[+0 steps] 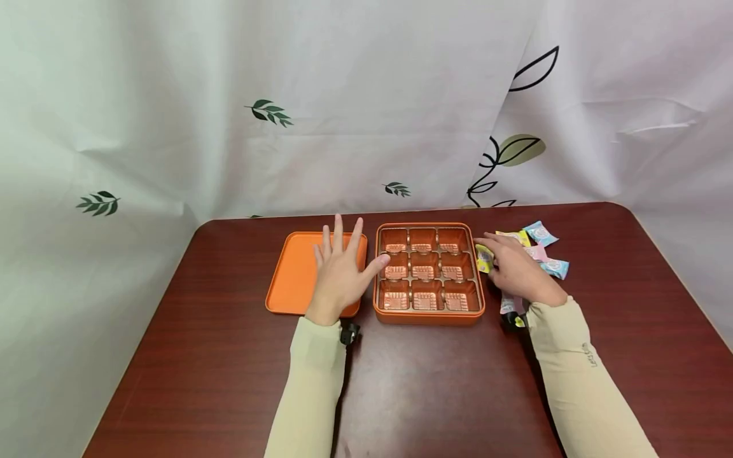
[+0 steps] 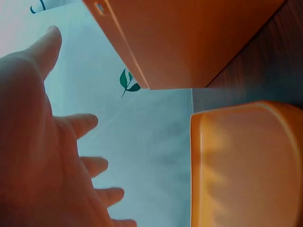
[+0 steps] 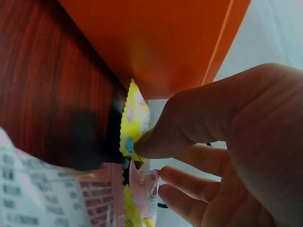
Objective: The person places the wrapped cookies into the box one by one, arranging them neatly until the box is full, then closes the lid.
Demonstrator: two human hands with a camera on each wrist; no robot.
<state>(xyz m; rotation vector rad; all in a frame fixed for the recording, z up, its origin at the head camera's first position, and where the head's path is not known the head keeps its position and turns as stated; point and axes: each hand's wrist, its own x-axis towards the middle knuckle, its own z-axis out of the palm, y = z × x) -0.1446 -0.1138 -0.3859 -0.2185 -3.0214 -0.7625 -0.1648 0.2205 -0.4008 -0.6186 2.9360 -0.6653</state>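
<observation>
An orange box [image 1: 429, 314] with a copper insert of empty square cells stands mid-table. Its orange lid [image 1: 292, 275] lies flat to the left. My left hand [image 1: 339, 272] rests over the lid with fingers spread straight, thumb tip at the box's left rim; the left wrist view shows the box wall [image 2: 189, 38] and lid [image 2: 246, 165]. My right hand [image 1: 515, 270] sits just right of the box and pinches a yellow wrapped candy [image 1: 483, 257] [image 3: 133, 120] between thumb and fingers beside the box wall [image 3: 156, 42].
Several wrapped candies lie right of the box: blue [image 1: 539, 233], yellow [image 1: 515, 236], pink [image 1: 537, 252], another blue [image 1: 555, 267], and one under my right wrist [image 1: 508, 304]. The dark wood table [image 1: 435, 394] ends at a leaf-print white curtain [image 1: 366, 108] behind.
</observation>
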